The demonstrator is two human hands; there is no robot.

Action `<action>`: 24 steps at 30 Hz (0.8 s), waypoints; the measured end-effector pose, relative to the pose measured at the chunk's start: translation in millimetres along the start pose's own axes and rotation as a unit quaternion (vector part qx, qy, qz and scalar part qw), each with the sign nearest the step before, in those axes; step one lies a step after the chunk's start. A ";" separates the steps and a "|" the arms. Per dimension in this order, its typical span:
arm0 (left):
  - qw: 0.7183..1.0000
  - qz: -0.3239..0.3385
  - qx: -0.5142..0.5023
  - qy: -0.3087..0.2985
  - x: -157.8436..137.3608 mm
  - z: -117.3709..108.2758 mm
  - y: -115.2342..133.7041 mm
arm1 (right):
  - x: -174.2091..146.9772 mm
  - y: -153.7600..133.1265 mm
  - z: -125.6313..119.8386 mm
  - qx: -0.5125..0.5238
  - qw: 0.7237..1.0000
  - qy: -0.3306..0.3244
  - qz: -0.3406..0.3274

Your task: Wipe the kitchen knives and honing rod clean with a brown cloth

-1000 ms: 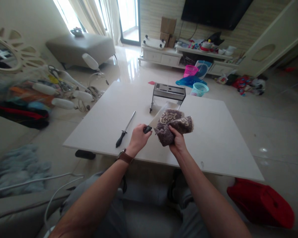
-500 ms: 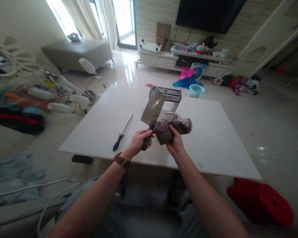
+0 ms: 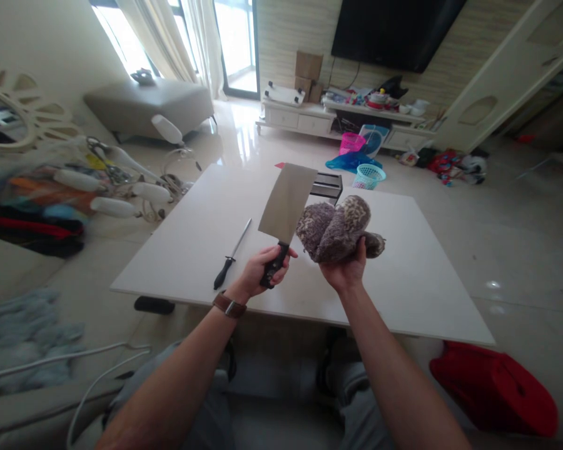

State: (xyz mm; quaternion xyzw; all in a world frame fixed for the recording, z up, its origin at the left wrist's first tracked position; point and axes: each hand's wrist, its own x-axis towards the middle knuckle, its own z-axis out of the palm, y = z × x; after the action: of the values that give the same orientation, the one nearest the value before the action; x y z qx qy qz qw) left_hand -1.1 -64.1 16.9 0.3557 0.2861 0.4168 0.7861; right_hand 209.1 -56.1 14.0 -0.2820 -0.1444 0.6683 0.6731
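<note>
My left hand (image 3: 258,270) is closed around the black handle of a cleaver (image 3: 288,203), its broad steel blade tilted up over the table. In my right hand (image 3: 344,269) is a bunched grey-brown cloth (image 3: 338,231) with pale patches, just right of the blade. A honing steel (image 3: 233,253) with a black handle lies on the white table (image 3: 403,269), left of my left hand. Behind the blade and cloth stands a knife block (image 3: 328,185), dark and silver, partly hidden by them.
Beyond the table are a light-blue basket (image 3: 370,176), a blue plastic bag (image 3: 349,160) and a pink basket (image 3: 351,142) on the floor. A red stool (image 3: 492,390) sits by the near right corner. A white lamp (image 3: 145,190) with several shades stands at the left.
The cloth has come away from the cleaver's handle end and moved right and up with my right hand, bunching differently. The blade now shows more fully, slightly closer.
</note>
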 end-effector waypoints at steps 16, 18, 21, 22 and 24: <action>0.951 -0.111 0.281 -0.071 6.7 -1.1 -30.1 | 6.2 32.6 -2.2 -0.109 0.989 0.101 -0.006; 0.923 -0.106 0.367 -0.049 5.3 0.0 -27.8 | 12.3 25.0 -6.2 -0.104 0.987 0.118 -0.030; 0.870 -0.062 0.489 -0.021 1.6 -0.2 -20.5 | 21.9 5.1 -12.8 -0.082 0.986 0.135 -0.060; 0.848 -0.036 0.528 -0.017 0.3 -0.9 -17.9 | 24.3 -2.3 -14.8 -0.074 0.985 0.140 -0.069; 0.795 0.014 0.606 -0.003 -2.5 -2.9 -14.1 | 26.6 -14.5 -17.6 -0.061 0.983 0.146 -0.093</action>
State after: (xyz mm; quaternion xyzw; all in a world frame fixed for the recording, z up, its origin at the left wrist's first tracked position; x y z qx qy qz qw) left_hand 1.8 -71.0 4.3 0.7646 0.4725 0.1685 0.4047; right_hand 232.8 -32.6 3.4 -0.4020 -0.1106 0.5441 0.7281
